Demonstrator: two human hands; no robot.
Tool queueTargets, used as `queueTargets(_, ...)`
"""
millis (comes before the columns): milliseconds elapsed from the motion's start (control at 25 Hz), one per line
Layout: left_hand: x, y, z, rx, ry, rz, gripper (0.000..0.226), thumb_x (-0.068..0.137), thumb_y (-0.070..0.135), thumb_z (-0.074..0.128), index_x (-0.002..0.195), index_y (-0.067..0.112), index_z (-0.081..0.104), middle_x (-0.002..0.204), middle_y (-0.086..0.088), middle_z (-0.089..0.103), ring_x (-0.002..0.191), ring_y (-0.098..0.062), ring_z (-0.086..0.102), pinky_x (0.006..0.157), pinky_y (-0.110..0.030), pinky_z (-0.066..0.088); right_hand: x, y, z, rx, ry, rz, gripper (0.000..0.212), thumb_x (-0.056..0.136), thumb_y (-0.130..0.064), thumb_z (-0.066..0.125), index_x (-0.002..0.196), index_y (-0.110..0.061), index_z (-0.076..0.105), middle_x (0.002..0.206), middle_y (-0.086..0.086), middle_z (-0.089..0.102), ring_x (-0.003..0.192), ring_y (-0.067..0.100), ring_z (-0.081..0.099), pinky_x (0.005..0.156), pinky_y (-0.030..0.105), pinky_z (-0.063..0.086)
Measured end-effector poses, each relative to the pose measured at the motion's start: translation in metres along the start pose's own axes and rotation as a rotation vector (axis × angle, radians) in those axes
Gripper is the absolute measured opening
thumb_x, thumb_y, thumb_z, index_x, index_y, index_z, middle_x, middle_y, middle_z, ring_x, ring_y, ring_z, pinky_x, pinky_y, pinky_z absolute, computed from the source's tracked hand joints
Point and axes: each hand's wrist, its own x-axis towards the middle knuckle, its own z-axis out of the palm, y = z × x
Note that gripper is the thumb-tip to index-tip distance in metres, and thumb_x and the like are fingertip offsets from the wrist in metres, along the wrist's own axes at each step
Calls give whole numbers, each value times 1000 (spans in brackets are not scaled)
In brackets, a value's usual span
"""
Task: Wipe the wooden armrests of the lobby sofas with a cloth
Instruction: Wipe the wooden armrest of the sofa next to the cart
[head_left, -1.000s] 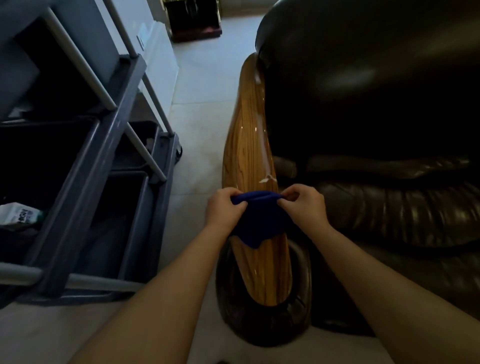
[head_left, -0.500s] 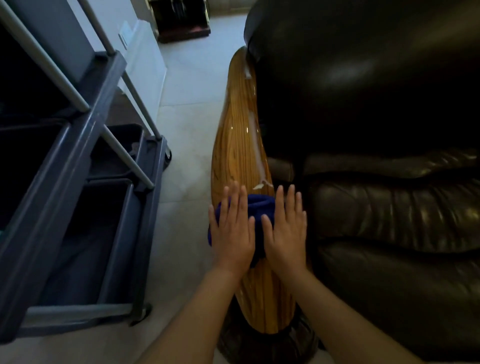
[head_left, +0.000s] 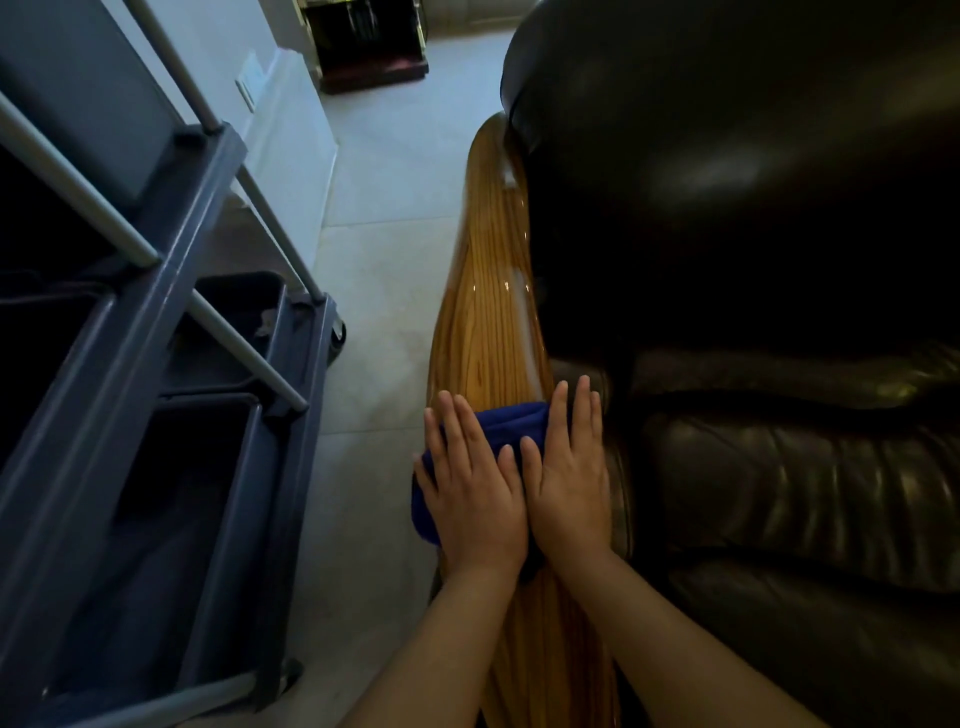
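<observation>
Both hands lie flat, side by side, on a blue cloth (head_left: 506, 426) spread over the glossy wooden armrest (head_left: 485, 332) of a dark leather sofa (head_left: 753, 260). The left hand (head_left: 470, 499) presses down on the left part of the cloth, fingers stretched forward and slightly spread, its thumb tucked against the thumb of the right hand (head_left: 569, 483). The right hand covers the right part, its outer edge just beside the leather seat cushion. Neither grip is clenched: the palms are open and simply bear down on the fabric, with no fingers curled around it.

The cloth shows in three places: a folded ridge between the two sets of fingertips, a flap hanging over the armrest's left side below the left hand, and a dark sliver between the wrists (the rest is hidden under the palms). The armrest runs away from the camera, its grain striped yellow-brown, with pale streaks along its right edge near the sofa back.

To the left, well apart from the armrest across pale floor tiles (head_left: 384, 291), stands a grey cleaning cart (head_left: 171, 322) with metal rails and dark bins. A dark wooden piece of furniture (head_left: 371, 47) sits at the far end of the floor.
</observation>
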Motion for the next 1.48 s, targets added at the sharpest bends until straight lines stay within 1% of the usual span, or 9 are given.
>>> queueTargets(240,70,11,-8,18,-54,34,61,93,39,19,139,19,-15,154,-2,-6,141,-16,-6,113,-44,13,67,-20,3,-37,-2,-46,59,95,-41,24,140,-25,-11,151,-6,-17,140,10,-15,112,32,10)
queueTargets(400,141,26,-8,-34,-135,55,61,95,36,23,142,14,-8,156,-5,-3,143,-18,-4,115,-43,13,138,-34,4,-40,-54,-54,58,96,-36,26,145,-17,0,157,5,-7,142,15,-10,109,28,2)
queueTargets(560,207,40,2,-52,-183,75,60,95,34,23,142,10,-6,156,-8,-2,143,-20,-3,115,-39,11,209,-34,8,-7,-115,-70,57,97,-33,26,145,-14,1,157,8,-9,143,21,-8,110,28,-2)
queueTargets(760,264,52,14,-121,-226,76,59,96,32,22,143,10,-5,156,-6,-4,143,-18,-3,114,-32,6,267,-39,12,-2,-65,-87,58,97,-30,30,145,-11,2,156,11,-10,143,24,-7,112,29,-2)
queueTargets(920,296,57,21,-193,-244,65,58,96,33,21,143,10,-5,156,-6,-3,143,-18,-3,114,-33,6,299,-43,16,-60,-3,-104,58,97,-31,30,145,-12,3,156,10,-10,143,24,-7,114,31,3)
queueTargets(1080,317,59,26,-260,-266,58,57,96,31,21,143,11,-3,157,-6,-3,143,-19,-4,115,-34,4,317,-47,15,-152,35,-116,56,97,-31,29,145,-13,6,157,10,-5,144,25,-4,115,35,10)
queueTargets(1200,317,59,23,-256,-261,87,54,97,28,21,143,11,-1,157,-5,-2,143,-20,-4,115,-35,4,316,-49,15,-235,6,-154,53,97,-28,26,144,-11,10,157,12,1,144,28,-3,116,36,2)
queueTargets(1320,298,55,16,-202,-266,149,51,97,24,23,144,13,4,156,-6,-1,143,-22,-2,115,-36,6,297,-47,12,-227,-23,-185,50,98,-25,25,143,-8,14,156,14,6,143,27,-1,115,32,-4)
queueTargets(1480,254,43,1,-45,-283,243,53,96,21,24,143,12,2,156,-7,-5,143,-20,-6,115,-33,2,244,-44,2,-221,-98,-246,51,98,-24,23,143,-4,12,156,16,5,143,24,-2,110,27,-11)
